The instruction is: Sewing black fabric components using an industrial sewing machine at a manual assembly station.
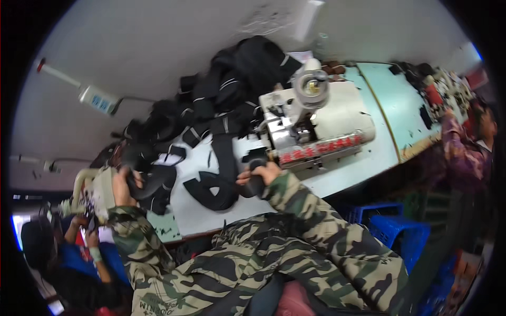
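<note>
My right hand is closed round a small black fabric piece just in front of the white sewing machine, close to its needle area. Beside it on the white table top, a long black fabric strip runs down into a folded black loop. Over at the table's left end, my left hand has its fingers curled round a black fabric piece, slightly smeared by motion. The exact shape of the piece in each hand is partly hidden by the fingers.
A heap of black fabric pieces lies against the wall behind the table. Blue plastic crates stand below at the right. One person works at the far right, another at the left beside another machine.
</note>
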Demonstrator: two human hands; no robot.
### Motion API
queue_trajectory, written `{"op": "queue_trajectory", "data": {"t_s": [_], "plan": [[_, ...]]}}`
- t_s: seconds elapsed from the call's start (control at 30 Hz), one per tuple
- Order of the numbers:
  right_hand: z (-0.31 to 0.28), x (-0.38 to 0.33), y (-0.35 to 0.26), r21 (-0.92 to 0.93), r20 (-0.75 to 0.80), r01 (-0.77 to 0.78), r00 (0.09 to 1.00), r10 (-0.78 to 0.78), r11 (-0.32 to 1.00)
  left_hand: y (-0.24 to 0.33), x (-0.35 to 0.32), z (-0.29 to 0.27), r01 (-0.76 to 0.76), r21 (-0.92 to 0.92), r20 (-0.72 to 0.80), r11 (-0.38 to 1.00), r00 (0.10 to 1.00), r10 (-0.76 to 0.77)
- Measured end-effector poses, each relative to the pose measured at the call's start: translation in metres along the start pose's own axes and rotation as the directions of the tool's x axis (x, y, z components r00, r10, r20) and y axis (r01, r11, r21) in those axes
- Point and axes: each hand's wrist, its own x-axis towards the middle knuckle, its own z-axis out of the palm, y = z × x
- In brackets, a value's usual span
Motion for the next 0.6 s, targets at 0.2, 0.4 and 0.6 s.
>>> {"op": "queue_trajectory", "data": {"t_s": [0.2,0.4,0.6], "plan": [[0.023,-0.036,-0.020,-0.164,0.072,0.069,0.996,-0.058,0.984,-0.043,-0.021,0.081,-0.220,0.936,0.209,0.276,0.976,0.067],[0.018,-0.063,-0.021,-0.479,-0.004,0.112,0.992,-0.130,0.871,-0.146,-0.055,0.148,-0.301,0.929,0.327,0.215,0.940,-0.096],[0.000,-0.045,0.011,-0.609,-0.131,0.046,0.979,-0.157,0.792,-0.151,-0.046,0.151,-0.277,0.960,0.278,0.050,0.960,-0.016]]}}
